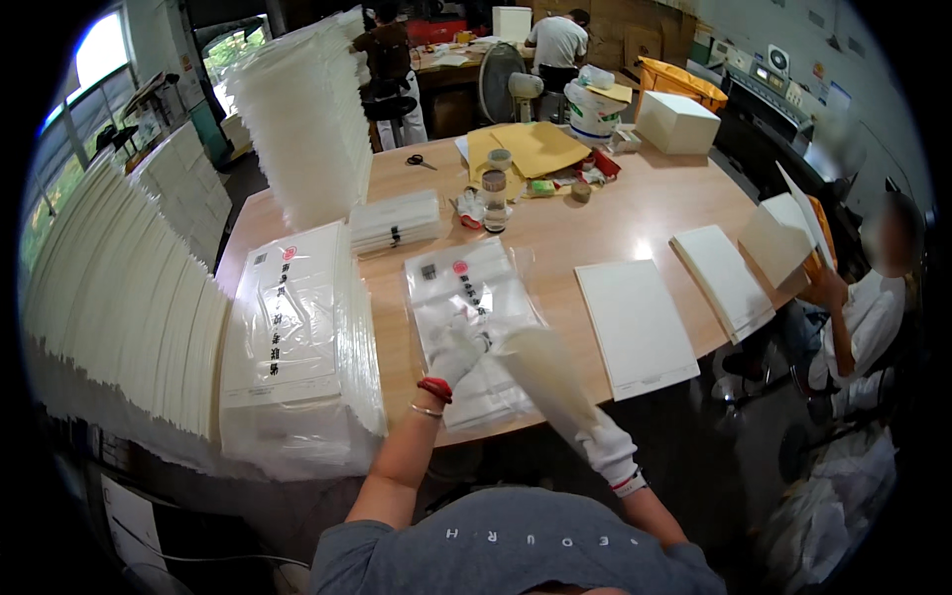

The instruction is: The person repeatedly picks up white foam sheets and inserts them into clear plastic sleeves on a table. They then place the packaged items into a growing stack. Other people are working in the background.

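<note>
My left hand, in a white glove with a red cuff, is at a clear plastic bag with black print and a red round mark. Its fingers look pinched on the bag's plastic, though glare blurs the tips. In my right hand, also gloved in white, is the near end of a bent, motion-blurred white sheet or thin paper stack. The far end of that paper meets the bag beside my left fingers; whether it lies inside or on top I cannot tell. More flat bags lie beneath.
A pile of bagged paper and tall white stacks stand left. White paper stacks lie right, near a seated person holding sheets. Scissors, a tape roll, yellow envelopes and a bucket sit farther back.
</note>
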Action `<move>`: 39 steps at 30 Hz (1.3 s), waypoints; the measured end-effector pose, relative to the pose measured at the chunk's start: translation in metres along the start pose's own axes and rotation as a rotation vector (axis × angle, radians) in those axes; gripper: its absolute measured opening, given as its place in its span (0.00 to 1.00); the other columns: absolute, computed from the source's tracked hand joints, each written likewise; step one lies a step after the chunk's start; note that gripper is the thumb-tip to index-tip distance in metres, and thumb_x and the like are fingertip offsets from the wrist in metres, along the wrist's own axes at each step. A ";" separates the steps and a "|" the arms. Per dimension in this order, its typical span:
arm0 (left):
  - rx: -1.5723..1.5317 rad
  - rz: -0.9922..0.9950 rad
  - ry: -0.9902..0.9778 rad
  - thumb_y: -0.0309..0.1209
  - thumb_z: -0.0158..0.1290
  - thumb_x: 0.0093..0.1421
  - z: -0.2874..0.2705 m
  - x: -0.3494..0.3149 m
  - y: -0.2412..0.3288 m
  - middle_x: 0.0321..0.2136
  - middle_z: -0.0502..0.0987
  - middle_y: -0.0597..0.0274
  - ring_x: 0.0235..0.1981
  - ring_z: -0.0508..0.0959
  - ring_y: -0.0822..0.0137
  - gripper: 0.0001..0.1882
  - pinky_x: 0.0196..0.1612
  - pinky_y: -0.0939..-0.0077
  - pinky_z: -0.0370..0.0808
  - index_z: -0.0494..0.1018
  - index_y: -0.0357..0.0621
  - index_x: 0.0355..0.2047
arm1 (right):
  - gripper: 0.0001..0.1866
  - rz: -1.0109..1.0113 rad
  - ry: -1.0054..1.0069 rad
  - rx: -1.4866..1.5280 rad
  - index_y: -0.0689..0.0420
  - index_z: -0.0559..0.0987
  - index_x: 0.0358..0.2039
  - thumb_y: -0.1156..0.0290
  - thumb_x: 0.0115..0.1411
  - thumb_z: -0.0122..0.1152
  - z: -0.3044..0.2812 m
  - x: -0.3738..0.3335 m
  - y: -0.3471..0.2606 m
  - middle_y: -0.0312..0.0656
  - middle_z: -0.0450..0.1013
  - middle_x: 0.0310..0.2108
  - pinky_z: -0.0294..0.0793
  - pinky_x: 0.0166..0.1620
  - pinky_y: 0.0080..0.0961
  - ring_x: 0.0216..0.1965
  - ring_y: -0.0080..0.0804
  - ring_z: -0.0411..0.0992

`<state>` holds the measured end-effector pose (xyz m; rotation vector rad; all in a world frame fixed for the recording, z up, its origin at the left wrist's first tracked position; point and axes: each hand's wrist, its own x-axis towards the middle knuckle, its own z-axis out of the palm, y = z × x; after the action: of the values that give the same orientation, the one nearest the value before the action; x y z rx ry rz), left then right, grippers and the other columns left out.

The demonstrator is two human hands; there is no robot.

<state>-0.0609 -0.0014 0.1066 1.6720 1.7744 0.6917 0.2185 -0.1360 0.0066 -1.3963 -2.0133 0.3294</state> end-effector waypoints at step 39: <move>-0.116 -0.064 -0.361 0.29 0.50 0.52 0.054 -0.209 -0.142 0.39 0.65 0.52 0.36 0.70 0.54 0.14 0.39 0.67 0.68 0.66 0.41 0.40 | 0.33 0.628 -0.999 -0.126 0.49 0.51 0.60 0.65 0.53 0.48 -0.014 0.008 -0.070 0.54 0.71 0.34 0.70 0.36 0.51 0.29 0.51 0.72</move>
<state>-0.1131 -0.2211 -0.0187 1.5426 1.4955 0.4230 0.1740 -0.1593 0.0580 -2.2089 -2.2492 1.4259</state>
